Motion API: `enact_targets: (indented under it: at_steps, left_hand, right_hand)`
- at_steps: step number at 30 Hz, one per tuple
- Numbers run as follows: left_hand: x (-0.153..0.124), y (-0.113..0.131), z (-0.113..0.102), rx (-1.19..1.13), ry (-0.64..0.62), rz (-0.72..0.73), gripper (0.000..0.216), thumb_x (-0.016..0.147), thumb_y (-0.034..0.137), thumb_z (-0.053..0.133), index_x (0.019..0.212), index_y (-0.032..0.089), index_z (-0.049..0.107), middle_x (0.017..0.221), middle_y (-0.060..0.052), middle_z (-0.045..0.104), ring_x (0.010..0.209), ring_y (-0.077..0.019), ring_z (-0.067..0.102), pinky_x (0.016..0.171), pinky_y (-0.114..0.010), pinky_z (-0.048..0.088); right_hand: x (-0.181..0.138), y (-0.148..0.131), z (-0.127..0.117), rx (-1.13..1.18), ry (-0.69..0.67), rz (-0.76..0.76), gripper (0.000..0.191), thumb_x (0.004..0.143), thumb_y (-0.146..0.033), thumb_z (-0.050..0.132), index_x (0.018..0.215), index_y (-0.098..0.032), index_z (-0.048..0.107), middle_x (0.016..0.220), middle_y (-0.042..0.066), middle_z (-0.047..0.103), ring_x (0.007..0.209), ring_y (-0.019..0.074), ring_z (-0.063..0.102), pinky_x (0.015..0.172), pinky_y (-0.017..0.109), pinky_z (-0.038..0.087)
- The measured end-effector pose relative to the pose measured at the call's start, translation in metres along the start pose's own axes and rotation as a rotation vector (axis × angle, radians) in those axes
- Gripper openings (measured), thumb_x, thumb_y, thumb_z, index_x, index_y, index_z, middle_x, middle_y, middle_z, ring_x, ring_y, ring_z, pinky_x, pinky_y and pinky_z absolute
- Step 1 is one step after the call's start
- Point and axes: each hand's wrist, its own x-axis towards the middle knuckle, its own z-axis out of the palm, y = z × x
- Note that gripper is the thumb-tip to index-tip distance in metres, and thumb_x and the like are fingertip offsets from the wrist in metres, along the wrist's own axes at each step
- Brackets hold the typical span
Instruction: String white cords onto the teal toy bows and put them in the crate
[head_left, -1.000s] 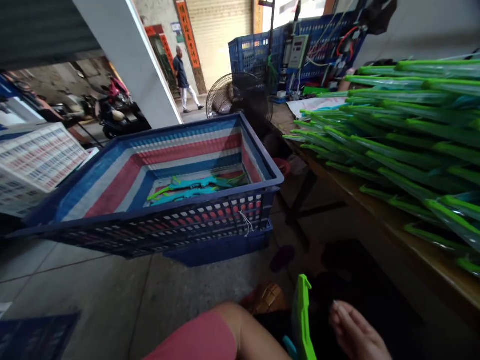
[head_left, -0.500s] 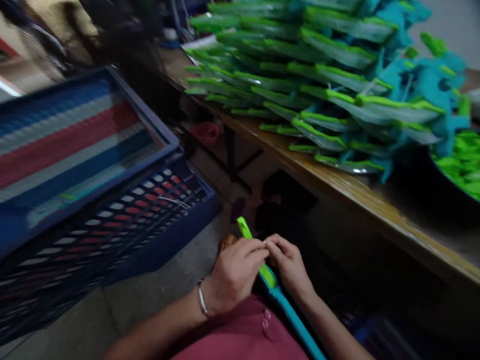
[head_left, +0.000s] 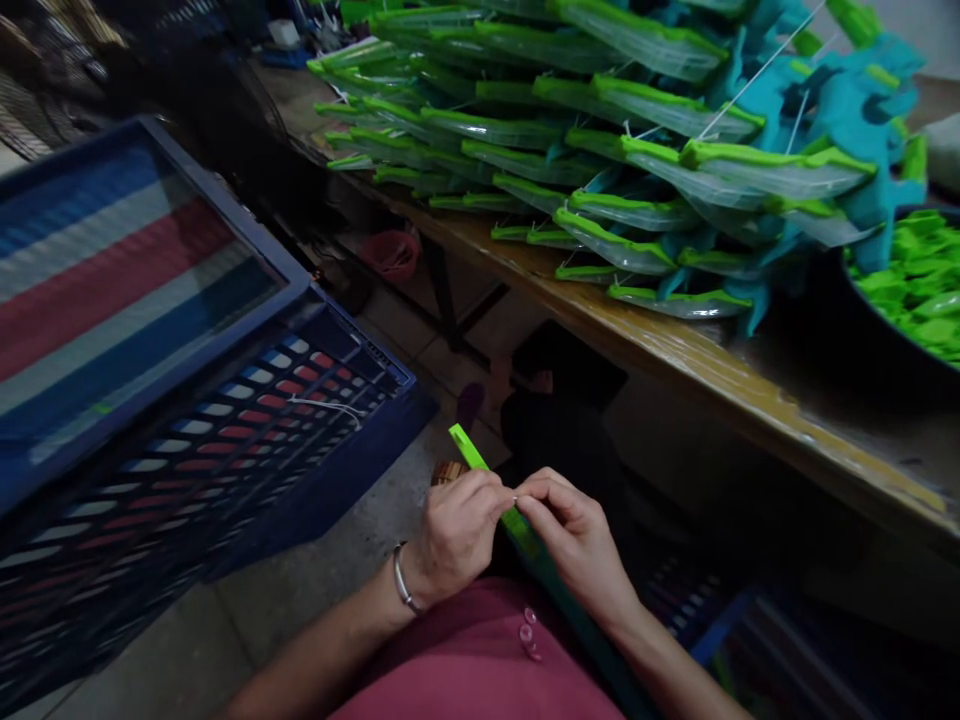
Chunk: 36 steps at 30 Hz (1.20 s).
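A long plastic piece, bright green at its upper end [head_left: 469, 447] and teal lower down, slants up in front of my body. Over its green part my left hand [head_left: 459, 532] is closed, the piece passing behind the fingers. My right hand [head_left: 574, 530] is pinched, its fingertips meeting those of my left hand. Between the fingertips shows a tiny whitish bit, too small to name. The lower teal part lies in shadow beside my right forearm.
On the wooden table [head_left: 840, 455] lies a large pile of green-and-teal plastic pieces [head_left: 637, 110] with clear parts and white strings. A dark tub [head_left: 862, 330] holds green parts. At the left stand blue crates [head_left: 360, 395] with a striped lining. A pink basin [head_left: 391, 255] is under the table.
The view has shifted slightly, and my hands with the green-and-teal piece sit a little further left in it. Both hands keep their fingertips together.
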Motion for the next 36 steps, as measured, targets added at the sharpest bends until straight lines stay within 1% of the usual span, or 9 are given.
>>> enact_targets:
  at_steps: [7, 13, 15, 17, 20, 22, 26, 31, 36]
  left_hand:
    - [-0.006, -0.001, -0.006, -0.061, 0.071, -0.063, 0.014, 0.094, 0.007, 0.054, 0.091, 0.018, 0.063, 0.082, -0.004, 0.068, 0.078, -0.0153, 0.066, 0.071, -0.025, 0.053]
    - [-0.012, 0.002, -0.007, -0.147, 0.095, -0.09, 0.014, 0.092, 0.006, 0.057, 0.091, 0.019, 0.064, 0.081, -0.003, 0.067, 0.076, -0.0147, 0.064, 0.069, -0.025, 0.052]
    - [-0.013, 0.0, -0.009, -0.151, 0.177, -0.098, 0.015, 0.09, 0.005, 0.062, 0.093, 0.02, 0.064, 0.082, -0.001, 0.066, 0.077, -0.014, 0.063, 0.071, -0.025, 0.051]
    - [-0.012, -0.006, -0.011, -0.146, 0.386, -0.162, 0.018, 0.087, 0.007, 0.067, 0.098, 0.021, 0.064, 0.09, -0.001, 0.063, 0.082, -0.0143, 0.06, 0.076, -0.026, 0.049]
    - [-0.001, -0.018, -0.013, -0.349, 0.637, -0.391, 0.026, 0.091, 0.022, 0.067, 0.117, 0.024, 0.064, 0.116, -0.006, 0.06, 0.099, -0.0179, 0.058, 0.089, -0.031, 0.047]
    - [0.008, -0.022, -0.012, -0.69, 0.579, -0.583, 0.027, 0.099, 0.034, 0.057, 0.121, 0.021, 0.064, 0.121, -0.009, 0.061, 0.107, -0.0211, 0.058, 0.095, -0.035, 0.045]
    - [0.021, -0.014, -0.005, -1.323, 0.362, -0.826, 0.039, 0.102, 0.045, 0.046, 0.087, 0.016, 0.067, 0.085, -0.006, 0.061, 0.082, -0.0185, 0.057, 0.082, -0.033, 0.045]
    - [0.019, 0.008, -0.006, -1.476, 0.397, -0.745, 0.049, 0.101, 0.057, 0.041, 0.078, 0.017, 0.059, 0.073, -0.001, 0.048, 0.071, -0.0163, 0.044, 0.072, -0.03, 0.039]
    - [0.015, 0.017, -0.014, -1.545, 0.389, -0.656, 0.043, 0.099, 0.053, 0.044, 0.075, 0.019, 0.053, 0.067, -0.001, 0.045, 0.068, -0.0169, 0.04, 0.07, -0.029, 0.036]
  right_hand:
    - [-0.003, -0.003, 0.003, 0.328, -0.07, 0.402, 0.031, 0.077, -0.046, 0.079, 0.077, -0.016, 0.071, 0.063, -0.003, 0.051, 0.057, 0.0077, 0.037, 0.053, 0.021, 0.029]
    - [-0.007, -0.008, 0.011, 0.488, -0.037, 0.508, 0.042, 0.075, -0.054, 0.08, 0.078, -0.016, 0.063, 0.056, -0.008, 0.034, 0.051, 0.0049, 0.02, 0.047, 0.021, 0.015]
    - [-0.007, -0.012, 0.012, 0.426, -0.05, 0.434, 0.04, 0.08, -0.054, 0.076, 0.079, -0.016, 0.062, 0.058, -0.007, 0.036, 0.052, 0.0059, 0.024, 0.048, 0.021, 0.018]
    - [-0.007, -0.017, 0.011, 0.33, -0.056, 0.341, 0.037, 0.087, -0.052, 0.07, 0.079, -0.016, 0.061, 0.064, -0.004, 0.042, 0.056, 0.0074, 0.031, 0.05, 0.021, 0.024]
    - [-0.007, -0.022, 0.01, 0.198, -0.034, 0.2, 0.032, 0.093, -0.046, 0.063, 0.079, -0.017, 0.061, 0.071, -0.001, 0.049, 0.062, 0.0091, 0.038, 0.054, 0.021, 0.031]
    - [-0.008, -0.022, 0.011, 0.118, -0.013, 0.107, 0.029, 0.096, -0.041, 0.059, 0.079, -0.017, 0.062, 0.074, -0.001, 0.051, 0.064, 0.0098, 0.042, 0.056, 0.022, 0.033]
    - [-0.006, -0.027, 0.012, -0.023, 0.027, -0.068, 0.022, 0.1, -0.029, 0.055, 0.084, -0.018, 0.065, 0.078, 0.0, 0.056, 0.069, 0.0106, 0.052, 0.06, 0.022, 0.039]
    - [0.003, -0.052, 0.009, -0.177, -0.004, -0.344, 0.015, 0.1, -0.014, 0.053, 0.096, -0.019, 0.066, 0.086, 0.001, 0.059, 0.076, 0.0098, 0.057, 0.066, 0.021, 0.043]
    - [0.011, -0.072, 0.017, -0.342, -0.093, -0.604, 0.014, 0.098, -0.005, 0.049, 0.1, -0.012, 0.061, 0.086, 0.005, 0.057, 0.077, 0.0129, 0.054, 0.068, 0.026, 0.044]
